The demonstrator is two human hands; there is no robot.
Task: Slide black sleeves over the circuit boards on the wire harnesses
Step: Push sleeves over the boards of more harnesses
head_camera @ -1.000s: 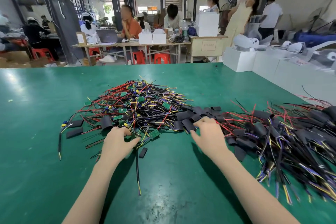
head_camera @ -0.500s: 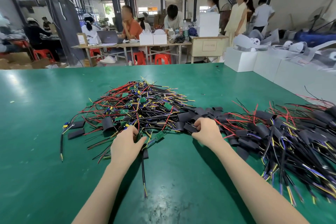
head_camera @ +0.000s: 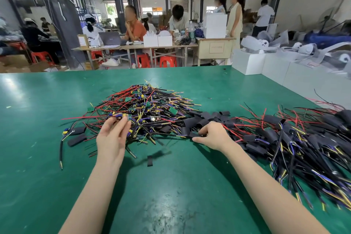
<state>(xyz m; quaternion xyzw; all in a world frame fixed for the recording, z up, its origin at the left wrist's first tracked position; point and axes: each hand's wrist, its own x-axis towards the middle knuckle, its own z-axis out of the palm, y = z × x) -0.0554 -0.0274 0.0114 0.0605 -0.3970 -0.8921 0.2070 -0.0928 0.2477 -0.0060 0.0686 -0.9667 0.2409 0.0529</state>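
Nearest you, both forearms reach across the green tabletop. Your left hand is raised off the surface, thumb and fingertips pinching a small circuit board with its wires trailing back into the heap. Your right hand rests low, fingers curled down onto a loose black sleeve at the edge of the sleeve cluster; whether it has actually gripped it, you cannot tell.

One stray sleeve lies alone between your arms.

Risks, as judgement: the held harness looks tangled with the unsleeved pile, so lifting further could drag neighbours along. The sleeves overlap, so you may pick up two. A flattened sleeve may snag on the board's corners.

To your right, the finished pile lies touching the loose sleeves; mixing is possible.

Beyond the tabletop: white boxes at right, other people at a long table with red stools, dark steel columns, a workshop ceiling.
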